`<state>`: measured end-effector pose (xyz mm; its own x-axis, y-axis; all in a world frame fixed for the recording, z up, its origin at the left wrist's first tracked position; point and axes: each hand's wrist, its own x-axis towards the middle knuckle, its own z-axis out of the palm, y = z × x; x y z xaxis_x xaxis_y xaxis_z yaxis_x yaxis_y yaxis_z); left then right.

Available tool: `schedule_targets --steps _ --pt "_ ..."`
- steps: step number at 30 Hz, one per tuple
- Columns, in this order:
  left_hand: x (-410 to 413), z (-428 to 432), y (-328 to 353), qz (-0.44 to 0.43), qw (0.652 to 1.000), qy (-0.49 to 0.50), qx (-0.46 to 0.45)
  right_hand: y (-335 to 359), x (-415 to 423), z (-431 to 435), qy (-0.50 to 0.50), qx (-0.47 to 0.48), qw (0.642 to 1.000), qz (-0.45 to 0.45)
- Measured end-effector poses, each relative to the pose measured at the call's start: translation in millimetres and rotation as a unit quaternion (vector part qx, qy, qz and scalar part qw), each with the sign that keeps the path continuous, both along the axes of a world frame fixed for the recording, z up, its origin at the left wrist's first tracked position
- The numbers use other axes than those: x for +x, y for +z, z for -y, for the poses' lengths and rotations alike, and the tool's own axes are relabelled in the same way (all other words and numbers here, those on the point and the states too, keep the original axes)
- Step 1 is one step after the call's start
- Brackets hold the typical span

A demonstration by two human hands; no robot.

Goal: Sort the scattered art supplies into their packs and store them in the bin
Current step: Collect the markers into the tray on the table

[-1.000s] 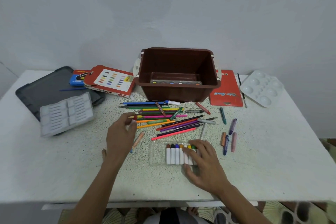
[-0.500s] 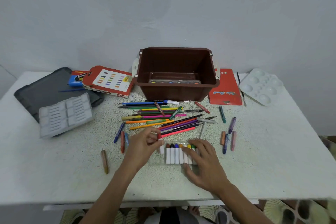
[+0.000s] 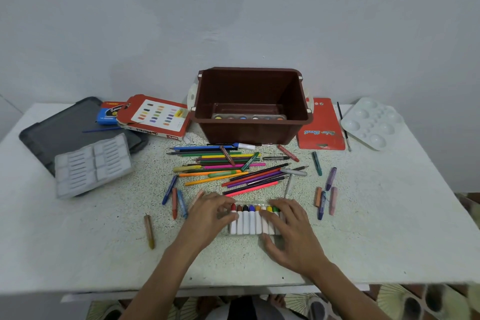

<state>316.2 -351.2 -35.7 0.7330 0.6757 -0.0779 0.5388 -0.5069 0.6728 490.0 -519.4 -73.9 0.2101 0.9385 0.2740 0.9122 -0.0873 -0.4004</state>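
Note:
A clear pack (image 3: 250,226) holds a row of white-bodied crayons with coloured tips, near the table's front. My left hand (image 3: 207,218) pinches the red-tipped crayon (image 3: 233,218) at the row's left end, where it lies in the pack. My right hand (image 3: 291,234) rests with spread fingers on the pack's right end, thumb at its near edge. Behind lies a pile of coloured pencils and pens (image 3: 223,163). The brown bin (image 3: 249,135) stands at the back with a watercolour set (image 3: 249,117) inside.
Loose crayons lie left (image 3: 174,201), right (image 3: 324,200) and front left (image 3: 149,231) of the pack. A grey insert tray (image 3: 93,163), dark lid (image 3: 65,127), pastel box (image 3: 155,117) and blue box (image 3: 109,112) sit left. A red pencil pack (image 3: 322,125), brush (image 3: 342,125) and white palette (image 3: 371,122) sit right.
My left hand came from the loose crayons on the left with a red-tipped crayon and laid it at the left end of the row. My right hand stayed on the pack.

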Motion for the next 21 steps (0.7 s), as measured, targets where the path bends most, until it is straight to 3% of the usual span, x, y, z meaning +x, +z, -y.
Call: schedule_targets --steps 6,21 --pt "-4 -3 -7 -0.002 0.999 -0.024 0.028 1 -1 0 0.0 0.005 1.0 -0.004" --pt "-12 3 -26 0.088 0.983 -0.06 0.149 0 -1 -1 0.002 0.014 1.0 -0.004"
